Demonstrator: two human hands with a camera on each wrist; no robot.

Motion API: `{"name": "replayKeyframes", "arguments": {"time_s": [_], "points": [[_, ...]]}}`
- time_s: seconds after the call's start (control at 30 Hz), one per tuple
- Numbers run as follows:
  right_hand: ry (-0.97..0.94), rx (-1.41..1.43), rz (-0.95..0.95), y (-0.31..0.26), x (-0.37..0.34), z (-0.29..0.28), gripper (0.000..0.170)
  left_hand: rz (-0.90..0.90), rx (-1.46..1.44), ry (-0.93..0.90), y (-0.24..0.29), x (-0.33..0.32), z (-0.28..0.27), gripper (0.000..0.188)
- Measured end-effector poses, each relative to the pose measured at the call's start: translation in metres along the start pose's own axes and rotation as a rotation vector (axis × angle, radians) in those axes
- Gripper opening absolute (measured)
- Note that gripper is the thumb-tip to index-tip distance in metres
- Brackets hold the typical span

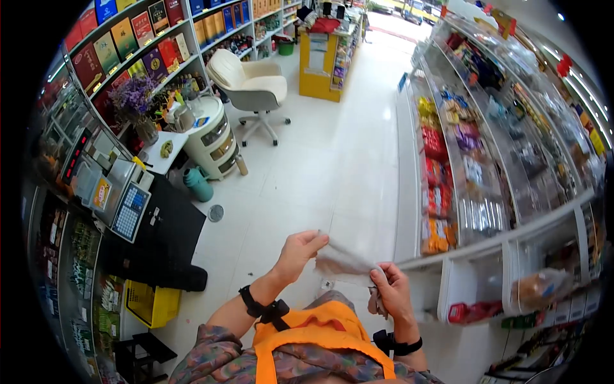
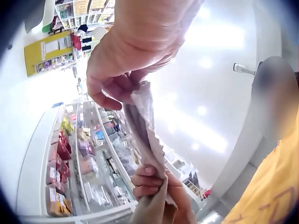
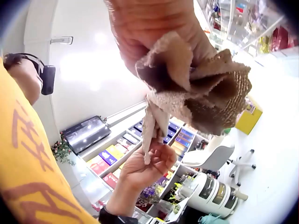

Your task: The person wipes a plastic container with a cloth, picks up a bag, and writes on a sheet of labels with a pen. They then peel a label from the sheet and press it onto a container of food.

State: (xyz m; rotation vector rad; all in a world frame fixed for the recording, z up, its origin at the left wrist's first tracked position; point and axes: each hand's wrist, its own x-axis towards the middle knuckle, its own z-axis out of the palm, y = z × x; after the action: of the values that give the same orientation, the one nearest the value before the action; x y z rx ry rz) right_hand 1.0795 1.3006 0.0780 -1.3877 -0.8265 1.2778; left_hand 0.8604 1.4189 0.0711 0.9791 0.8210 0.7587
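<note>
A greyish-beige cloth (image 1: 348,261) is stretched between both hands in front of the orange apron (image 1: 313,323). At its left end, my left hand (image 1: 299,255) pinches a corner between thumb and fingers. My right hand (image 1: 391,291) grips the other end, and a bunched part of the cloth hangs below that fist. Seen from the right wrist, the bunched cloth (image 3: 196,88) shows folds and a rough, frayed-looking edge. In the left wrist view the cloth (image 2: 145,126) runs as a narrow folded strip from one hand to the other.
Shelves of packaged snacks (image 1: 438,185) line the right side. On the left stand a weighing scale (image 1: 128,198), a yellow basket (image 1: 152,302) and a teal jug (image 1: 198,184). A white swivel chair (image 1: 249,83) and a yellow counter (image 1: 323,64) stand further ahead on the pale tiled floor.
</note>
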Motion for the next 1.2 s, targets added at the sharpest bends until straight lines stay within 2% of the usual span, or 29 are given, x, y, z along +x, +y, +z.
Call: {"name": "replayKeyframes", "arguments": {"time_s": [0.13, 0.17, 0.27, 0.37, 0.47, 0.5, 0.6, 0.63, 0.67, 0.83, 0.93, 1.1, 1.2], "points": [[-0.023, 0.149, -0.004, -0.04, 0.106, 0.004, 0.015, -0.013, -0.043, -0.056, 0.03, 0.092, -0.02, 0.024], [-0.039, 0.159, -0.021, -0.055, 0.135, 0.005, 0.016, 0.03, -0.145, -0.081, 0.042, 0.116, -0.016, 0.034], [-0.127, 0.128, -0.046, -0.09, 0.213, 0.004, 0.019, 0.046, -0.153, -0.052, 0.086, 0.174, -0.017, 0.051], [-0.266, 0.001, -0.017, -0.124, 0.292, 0.011, 0.021, 0.059, -0.108, -0.113, 0.119, 0.232, -0.018, 0.066], [-0.358, -0.002, -0.016, -0.144, 0.372, 0.026, 0.025, 0.083, 0.075, -0.259, 0.131, 0.304, -0.035, 0.067], [-0.404, -0.021, -0.034, -0.147, 0.401, 0.028, 0.032, 0.107, 0.081, -0.214, 0.132, 0.329, -0.038, 0.054], [-0.474, -0.106, -0.105, -0.168, 0.487, 0.04, 0.038, 0.066, 0.089, -0.137, 0.142, 0.416, -0.071, 0.037], [-0.519, -0.105, -0.122, -0.175, 0.517, 0.042, 0.04, 0.124, 0.123, -0.1, 0.151, 0.443, -0.081, 0.026], [-0.536, -0.068, -0.12, -0.18, 0.549, 0.045, 0.037, 0.137, 0.152, -0.091, 0.162, 0.47, -0.091, 0.026], [-0.457, 0.004, -0.118, -0.238, 0.688, 0.062, 0.032, 0.189, 0.146, -0.177, 0.238, 0.607, -0.125, 0.025], [-0.306, -0.097, -0.195, -0.266, 0.765, 0.062, 0.027, 0.229, 0.189, -0.181, 0.287, 0.685, -0.138, 0.027], [-0.17, 0.022, -0.196, -0.296, 0.893, 0.06, 0.023, 0.317, 0.148, -0.151, 0.335, 0.819, -0.165, 0.028], [-0.161, 0.004, -0.211, -0.31, 0.985, 0.051, 0.023, 0.38, 0.054, -0.113, 0.364, 0.909, -0.193, 0.029]]}}
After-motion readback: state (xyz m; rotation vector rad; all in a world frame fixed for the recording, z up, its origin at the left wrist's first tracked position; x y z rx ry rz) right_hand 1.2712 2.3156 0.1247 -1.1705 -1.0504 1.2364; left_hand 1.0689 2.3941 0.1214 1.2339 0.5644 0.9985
